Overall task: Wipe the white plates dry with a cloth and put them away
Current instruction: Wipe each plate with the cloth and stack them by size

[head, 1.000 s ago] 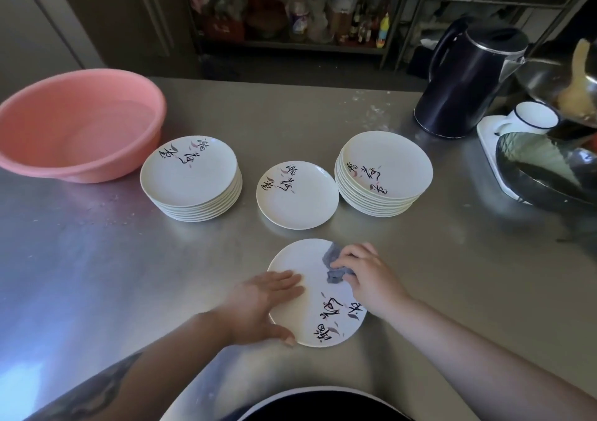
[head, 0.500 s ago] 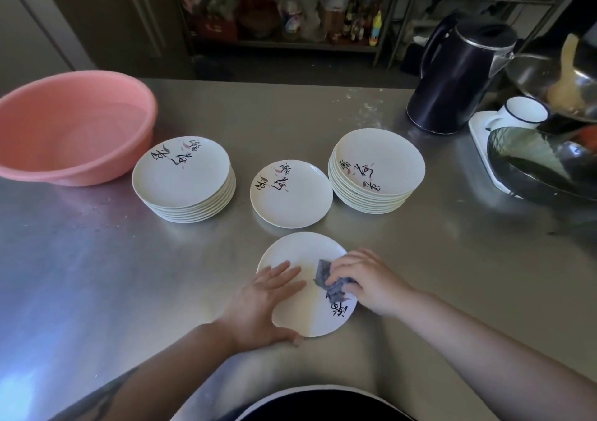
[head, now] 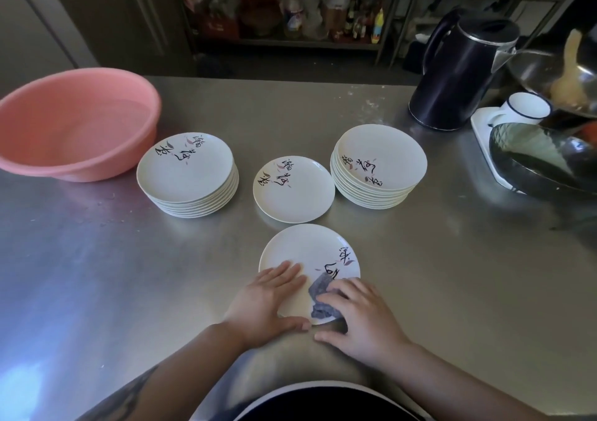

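Four groups of white plates on a steel counter (head: 97, 275). Item one: single plate (head: 310, 252) nearest the person, flat on the counter, black brush lettering on its right side. Left hand (head: 265, 301) lies on its left part, fingers straight and flat, thumb along the near rim. Right hand (head: 361, 317) presses a grey-blue cloth (head: 323, 298) onto its near right part, fingers curled over the cloth, thumb on the counter by the rim. Item two: lone plate (head: 294, 189) just beyond, apart from the first by a narrow strip of counter. Item three: left stack (head: 187, 175), near the lone plate but not touching it. Item four: right stack (head: 378, 165), taller, its edge just beside the lone plate.

Open room: broad bare steel to the left of the hands and to the right, out to the counter's near edge.

Other items: pink basin (head: 74, 123) at far left, close to the left stack, cut off by the frame. Black kettle (head: 465, 68) at the far right. White mug (head: 526, 107) with dark rim on a white tray (head: 481, 136); dark glass bowl (head: 539, 162) overlapping the tray; metal pan (head: 546, 65) behind with a pale utensil in it, partly cut off.

Hidden or unclear: the near right of the first plate under the cloth and hand; count of plates in each stack uncertain; shelf (head: 290, 10) beyond the counter holds bottles and packages too dim to identify.

Surface: brushed steel, dull glare at lower left, a few crumbs near the basin. Room dim.
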A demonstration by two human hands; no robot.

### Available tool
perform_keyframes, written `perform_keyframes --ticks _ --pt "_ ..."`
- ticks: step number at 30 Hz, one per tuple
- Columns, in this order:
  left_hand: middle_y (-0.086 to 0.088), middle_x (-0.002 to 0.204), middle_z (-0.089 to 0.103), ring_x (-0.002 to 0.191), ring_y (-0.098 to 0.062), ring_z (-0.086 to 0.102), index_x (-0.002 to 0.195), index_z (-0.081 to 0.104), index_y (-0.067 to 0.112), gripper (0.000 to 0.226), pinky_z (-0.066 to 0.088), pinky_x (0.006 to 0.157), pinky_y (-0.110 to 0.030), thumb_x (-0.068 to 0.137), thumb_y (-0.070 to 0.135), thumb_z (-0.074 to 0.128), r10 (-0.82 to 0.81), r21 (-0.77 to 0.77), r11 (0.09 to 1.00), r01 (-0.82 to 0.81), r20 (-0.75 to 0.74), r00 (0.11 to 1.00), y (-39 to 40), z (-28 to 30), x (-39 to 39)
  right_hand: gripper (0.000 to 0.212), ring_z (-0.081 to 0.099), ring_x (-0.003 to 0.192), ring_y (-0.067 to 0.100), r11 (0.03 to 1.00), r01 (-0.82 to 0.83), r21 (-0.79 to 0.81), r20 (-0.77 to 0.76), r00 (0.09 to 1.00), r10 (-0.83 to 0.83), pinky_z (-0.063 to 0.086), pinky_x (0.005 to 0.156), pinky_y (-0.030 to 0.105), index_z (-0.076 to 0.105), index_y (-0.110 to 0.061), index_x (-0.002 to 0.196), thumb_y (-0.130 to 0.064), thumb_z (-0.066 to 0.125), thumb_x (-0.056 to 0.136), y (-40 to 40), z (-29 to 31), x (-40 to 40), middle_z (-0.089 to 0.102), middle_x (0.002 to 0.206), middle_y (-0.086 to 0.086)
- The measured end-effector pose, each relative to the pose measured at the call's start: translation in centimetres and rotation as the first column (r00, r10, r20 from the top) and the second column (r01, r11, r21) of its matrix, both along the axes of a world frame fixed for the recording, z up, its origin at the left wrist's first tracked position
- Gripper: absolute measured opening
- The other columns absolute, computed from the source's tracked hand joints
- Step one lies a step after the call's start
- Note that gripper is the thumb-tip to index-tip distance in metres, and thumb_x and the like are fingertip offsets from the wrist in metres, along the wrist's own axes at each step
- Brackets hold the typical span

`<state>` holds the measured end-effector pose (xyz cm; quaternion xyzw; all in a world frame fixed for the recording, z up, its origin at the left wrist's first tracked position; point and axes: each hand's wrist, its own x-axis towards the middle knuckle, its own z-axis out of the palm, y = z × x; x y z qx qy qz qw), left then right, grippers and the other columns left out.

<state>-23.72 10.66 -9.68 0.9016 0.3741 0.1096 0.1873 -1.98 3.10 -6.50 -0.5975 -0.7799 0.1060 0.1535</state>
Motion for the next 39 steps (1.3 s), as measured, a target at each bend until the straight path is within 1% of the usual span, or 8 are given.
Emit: perform_keyframes --ticks 8,14,19,22,28,33,36,39 --pt "0.013 0.155 0.029 0.145 -0.004 0.017 0.145 0.048 0.024 0.113 0.009 0.118 -0.023 0.062 0.098 0.03 0.051 -0.177 0.983 -0.047 0.022 0.998 0.3 0.6 0.0 0.02 0.058 0.087 0.017 0.961 -0.186 0.203 0.113 0.98 0.166 0.05 0.07 0.028 0.068 -0.022 0.085 -0.04 0.06 0.081 0.3 -0.2 0.1 0.062 0.091 -0.008" --pt "0.013 0.154 0.032 0.145 -0.004 0.023 0.143 0.051 0.024 0.11 0.006 0.115 -0.016 0.066 0.098 0.027 0.088 -0.192 0.978 -0.08 0.034 0.996 0.1 1.9 0.2 0.008 0.06 0.088 0.021 0.92 -0.267 0.287 0.172 0.959 0.225 0.053 0.069 0.032 0.065 -0.017 0.086 -0.022 0.06 0.089 0.6 0.5 0.8 0.064 0.093 -0.006" --pt "0.011 0.148 0.047 0.14 -0.004 0.038 0.138 0.057 0.028 0.097 0.022 0.115 -0.017 0.075 0.093 0.021 0.14 -0.226 0.967 -0.119 0.076 0.987 0.5 4.6 0.3 0.014 0.06 0.092 0.018 0.894 -0.25 0.371 0.149 0.967 0.209 0.05 0.064 0.024 0.066 -0.018 0.085 -0.024 0.056 0.093 3.1 4.2 1.2 0.063 0.094 -0.01" --pt "0.015 0.125 0.066 0.117 -0.001 0.058 0.126 0.066 0.027 0.084 0.042 0.101 -0.021 0.082 0.087 0.028 0.212 -0.282 0.946 -0.158 0.171 0.962 1.3 7.0 0.5 0.015 0.057 0.094 0.014 0.914 -0.236 0.329 0.111 0.971 0.211 0.04 0.06 0.014 0.066 -0.019 0.085 -0.029 0.056 0.089 4.9 6.8 0.9 0.063 0.094 -0.013" --pt "0.028 0.101 0.069 0.1 0.006 0.061 0.104 0.069 0.04 0.049 0.045 0.081 -0.014 0.078 0.074 0.044 0.447 -0.464 0.853 -0.24 0.41 0.795 2.8 13.5 0.8 0.008 0.044 0.095 -0.007 0.988 -0.111 0.107 -0.258 0.957 0.136 0.042 0.078 0.021 0.056 -0.03 0.093 -0.036 0.05 0.09 8.5 11.2 1.1 0.051 0.098 -0.026" --pt "0.023 0.117 0.066 0.115 0.001 0.057 0.12 0.063 0.032 0.05 0.04 0.09 -0.008 0.075 0.054 0.066 0.449 -0.417 0.885 -0.208 0.643 0.621 3.5 18.4 0.3 0.018 0.054 0.096 0.011 0.999 -0.039 0.022 -0.559 0.828 0.045 0.039 0.083 0.019 0.061 -0.023 0.089 -0.038 0.052 0.085 9.7 16.0 0.8 0.058 0.095 -0.018" --pt "0.02 0.128 0.061 0.122 -0.002 0.054 0.131 0.055 0.036 0.061 0.04 0.098 -0.013 0.074 0.034 0.077 0.427 -0.346 0.904 -0.249 0.733 0.53 4.3 19.8 -0.4 0.016 0.055 0.087 0.003 1.0 0.0 0.01 -0.704 0.71 0.007 0.038 0.077 0.01 0.064 -0.016 0.091 -0.029 0.056 0.086 10.0 19.0 0.7 0.061 0.091 -0.017" --pt "0.019 0.135 0.057 0.126 -0.006 0.053 0.133 0.051 0.048 0.075 0.046 0.1 -0.028 0.071 0.018 0.079 0.449 -0.388 0.893 -0.227 0.789 0.419 5.0 20.4 -1.1 0.018 0.047 0.057 0.001 0.998 0.048 -0.047 -0.832 0.551 -0.066 0.035 0.051 0.008 0.067 -0.015 0.096 -0.027 0.062 0.084 10.5 21.3 0.7 0.054 0.071 -0.013"
